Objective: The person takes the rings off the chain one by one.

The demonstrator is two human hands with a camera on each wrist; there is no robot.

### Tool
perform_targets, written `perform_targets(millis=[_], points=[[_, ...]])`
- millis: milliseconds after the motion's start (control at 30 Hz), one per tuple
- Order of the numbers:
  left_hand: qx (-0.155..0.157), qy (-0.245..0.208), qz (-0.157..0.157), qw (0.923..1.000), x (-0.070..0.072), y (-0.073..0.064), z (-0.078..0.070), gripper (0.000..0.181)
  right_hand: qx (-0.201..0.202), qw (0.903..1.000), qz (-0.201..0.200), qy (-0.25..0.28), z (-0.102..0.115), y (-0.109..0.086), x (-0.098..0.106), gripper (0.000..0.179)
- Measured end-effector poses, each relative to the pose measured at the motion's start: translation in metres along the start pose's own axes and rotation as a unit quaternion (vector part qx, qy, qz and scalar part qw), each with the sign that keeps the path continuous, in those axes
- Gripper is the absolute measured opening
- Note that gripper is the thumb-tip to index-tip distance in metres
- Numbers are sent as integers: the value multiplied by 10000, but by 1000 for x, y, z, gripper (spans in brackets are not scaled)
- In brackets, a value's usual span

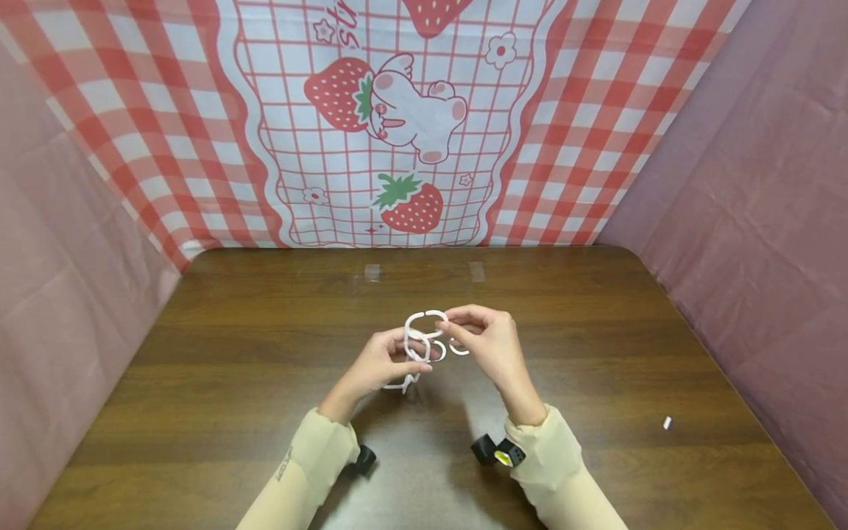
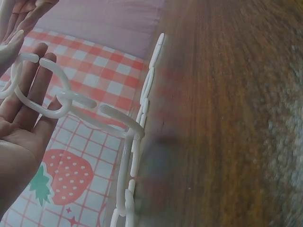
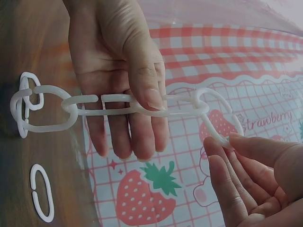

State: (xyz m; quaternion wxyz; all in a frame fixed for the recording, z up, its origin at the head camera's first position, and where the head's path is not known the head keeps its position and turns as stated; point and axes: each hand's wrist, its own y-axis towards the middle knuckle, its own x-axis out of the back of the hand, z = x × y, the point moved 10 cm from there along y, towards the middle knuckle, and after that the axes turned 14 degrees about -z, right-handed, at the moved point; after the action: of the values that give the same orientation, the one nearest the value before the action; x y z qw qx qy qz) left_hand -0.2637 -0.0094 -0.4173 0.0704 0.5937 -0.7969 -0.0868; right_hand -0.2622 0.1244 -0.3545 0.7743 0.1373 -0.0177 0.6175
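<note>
I'm watching the left hand (image 1: pixel 379 362) pinch the white chain (image 3: pixel 118 111), right hand (image 1: pixel 493 344) gripping its end link (image 3: pixel 216 134) — linking, I'd judge. Next calls for checking that joint — gently.

Both forearms (image 1: pixel 298 464) angled inward, left hand (image 1: pixel 377 362) with thumb (image 3: pixel 144 78) over extended fingers (image 3: pixel 142 137), right hand (image 1: pixel 493 346) in a pinch.

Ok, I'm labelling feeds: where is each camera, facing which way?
Head: worn on the head, facing forward and down at the brown wooden table and red-and-white printed cloth; left hand, right hand and cream sleeves show.
Left wrist: on that wrist, facing the white plastic oval-link chain; left hand and part of the right show.
Right wrist: on that wrist, facing the same chain; both hands show.
The wrist views share chain, cloth and hands.
</note>
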Motion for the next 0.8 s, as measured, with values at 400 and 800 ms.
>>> perform_targets(millis=[400,800], points=[[164,141,-325,9992,7,4,2,34,-542,9960,-287,649,-16,9,7,24],[241,164,-675,9973,21,7,2,24,-768,9922,-551,813,-27,15,13,22]])
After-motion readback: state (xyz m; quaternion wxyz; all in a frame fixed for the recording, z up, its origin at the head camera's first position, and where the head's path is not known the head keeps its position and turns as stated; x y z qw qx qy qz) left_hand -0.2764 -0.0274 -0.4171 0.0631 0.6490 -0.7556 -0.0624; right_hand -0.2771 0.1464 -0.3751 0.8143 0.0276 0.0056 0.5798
